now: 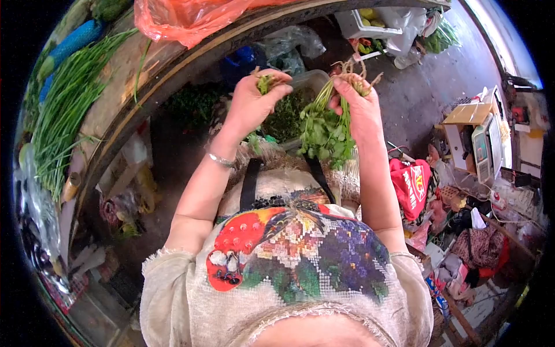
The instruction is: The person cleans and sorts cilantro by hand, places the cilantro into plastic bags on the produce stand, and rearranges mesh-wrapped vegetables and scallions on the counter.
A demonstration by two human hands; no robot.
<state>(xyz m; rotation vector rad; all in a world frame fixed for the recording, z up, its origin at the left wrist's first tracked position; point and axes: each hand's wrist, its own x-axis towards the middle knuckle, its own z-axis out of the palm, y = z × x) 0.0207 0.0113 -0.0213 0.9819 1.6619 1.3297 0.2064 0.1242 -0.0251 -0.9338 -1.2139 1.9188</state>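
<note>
My right hand (pixel 359 95) is closed round the root ends of a bunch of leafy green herbs (pixel 328 130), whose leaves hang down toward my lap. Pale brown roots stick up above its fingers. To the left, my left hand (pixel 260 95) has its fingers curled round a small piece of green leaf and stem (pixel 265 84). The two hands are apart. Below and between them is a clear plastic tub (pixel 312 78) with more greens inside.
A curved wooden table edge (pixel 191 52) runs along the left and top, bearing long green stalks (pixel 72 110) and a red plastic bag (pixel 185 20). At the right are a scale (pixel 483 151), a red bag (pixel 411 188) and piled clutter. A white basket (pixel 361 28) is at the top.
</note>
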